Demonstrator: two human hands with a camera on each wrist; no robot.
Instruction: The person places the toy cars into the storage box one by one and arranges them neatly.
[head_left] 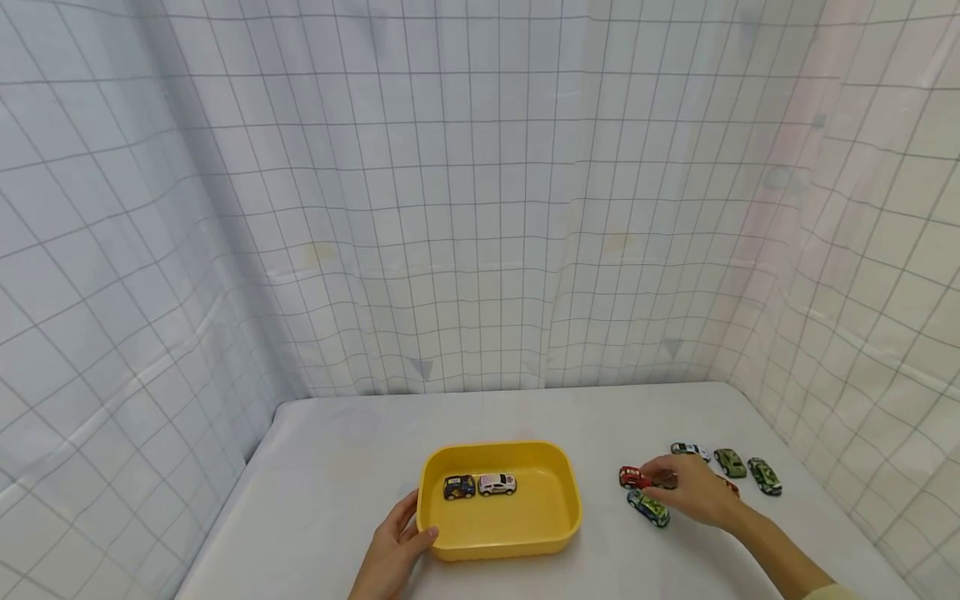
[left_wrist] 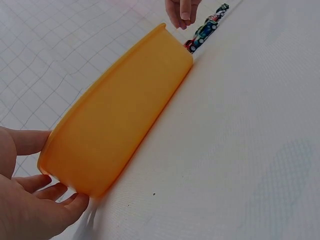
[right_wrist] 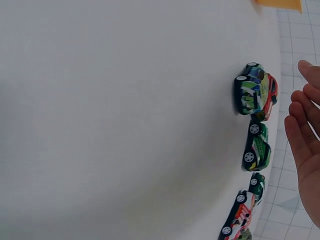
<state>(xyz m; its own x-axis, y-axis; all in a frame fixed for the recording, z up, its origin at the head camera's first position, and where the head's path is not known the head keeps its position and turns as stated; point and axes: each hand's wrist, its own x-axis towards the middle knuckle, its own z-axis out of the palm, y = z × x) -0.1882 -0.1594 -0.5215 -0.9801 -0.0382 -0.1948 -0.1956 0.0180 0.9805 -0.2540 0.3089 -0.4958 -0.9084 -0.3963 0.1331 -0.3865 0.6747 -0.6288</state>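
My left hand [head_left: 396, 542] grips the near left side of a yellow tray [head_left: 498, 552], thumb over its rim. In the left wrist view, the fingers curl under the tray's wall [left_wrist: 117, 110]. Inside the tray a dark toy car [head_left: 459, 487] and a white toy car [head_left: 497, 484] stand end to end. My right hand [head_left: 697, 493] hovers over loose toy cars, fingers loosely bent with nothing between them in the right wrist view. Nearest to it are a red toy car [head_left: 632, 477] and a green-blue toy car [head_left: 649, 508]; the hand partly hides others.
Behind and right of my right hand are a white toy car [head_left: 688, 451], a green toy car [head_left: 730, 462] and a camouflage-patterned toy car [head_left: 764, 476]. A white cloth covers the table [head_left: 330, 475]. White gridded curtains [head_left: 480, 208] surround the back and sides.
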